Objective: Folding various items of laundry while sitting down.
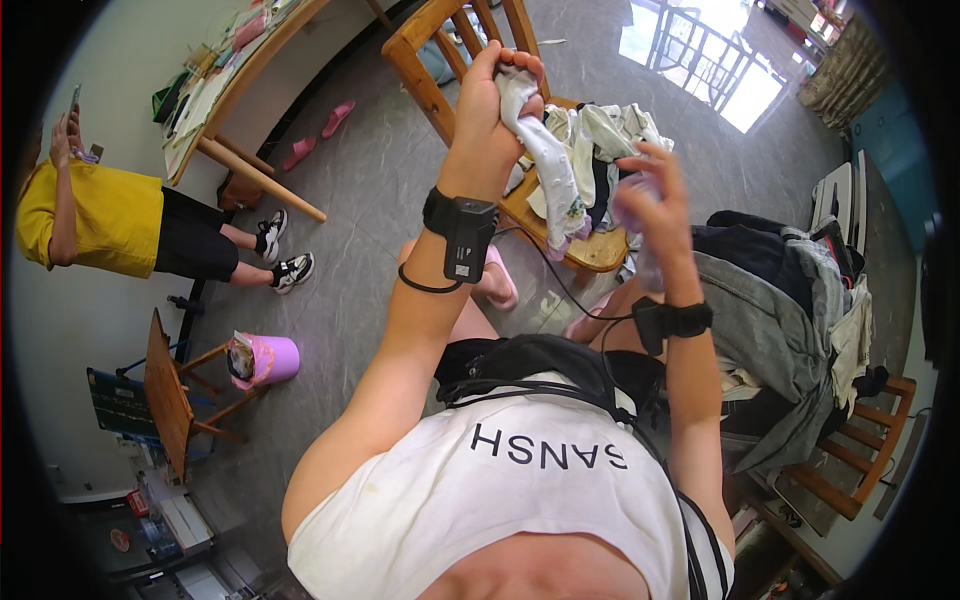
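Note:
My left hand is raised in front of the wooden chair, gripping one end of a white sock. The sock dangles towards the seat; small raised dots, a green patterned patch and a lilac edge show on it. To its right, my motion-blurred right hand has a pale lilac cloth item between thumb and fingers, perhaps another sock. White and dark clothes lie heaped on the chair seat behind both hands.
A large pile of grey and dark clothes is at my right. A black cable links my wrist devices. At left are a person in a yellow top, a table, a lilac bin and pink slippers.

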### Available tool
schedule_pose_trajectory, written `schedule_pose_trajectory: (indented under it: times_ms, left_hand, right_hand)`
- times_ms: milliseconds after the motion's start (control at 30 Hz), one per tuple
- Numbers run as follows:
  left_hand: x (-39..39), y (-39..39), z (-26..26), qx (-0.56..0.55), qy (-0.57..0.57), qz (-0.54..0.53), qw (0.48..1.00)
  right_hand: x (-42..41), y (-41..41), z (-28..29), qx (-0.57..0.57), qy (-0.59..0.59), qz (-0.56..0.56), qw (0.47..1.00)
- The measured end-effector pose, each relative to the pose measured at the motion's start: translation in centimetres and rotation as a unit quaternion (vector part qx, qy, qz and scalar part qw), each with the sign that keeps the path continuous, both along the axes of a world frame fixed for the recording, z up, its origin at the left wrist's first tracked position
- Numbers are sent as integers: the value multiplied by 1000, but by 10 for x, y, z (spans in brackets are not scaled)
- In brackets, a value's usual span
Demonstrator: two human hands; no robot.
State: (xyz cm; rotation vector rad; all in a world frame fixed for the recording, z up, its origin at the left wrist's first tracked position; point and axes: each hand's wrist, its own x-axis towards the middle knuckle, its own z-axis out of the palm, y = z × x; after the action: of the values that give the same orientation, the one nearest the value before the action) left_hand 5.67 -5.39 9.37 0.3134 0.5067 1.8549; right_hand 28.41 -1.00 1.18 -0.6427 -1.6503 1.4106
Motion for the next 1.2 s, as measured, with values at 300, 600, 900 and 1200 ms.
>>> schedule_pose_trajectory:
  times_ms: [300, 600, 900, 1200]
  left_hand:
    - [-1, 17, -8, -27, -4, 105, 994]
    - [6, 16, -57, -79, 573, 404, 709]
    - [64, -30, -49, -27, 578, 0, 815]
    - [64, -28, -54, -25, 531, -1, 847]
  right_hand:
    - [2, -38, 11, -124, 40, 255, 958]
    - [1, -30, 19, -278, 180, 166, 929]
    - [-11, -11, 14, -299, 216, 79, 926]
    - [-6, 5, 4, -6, -54, -57, 997]
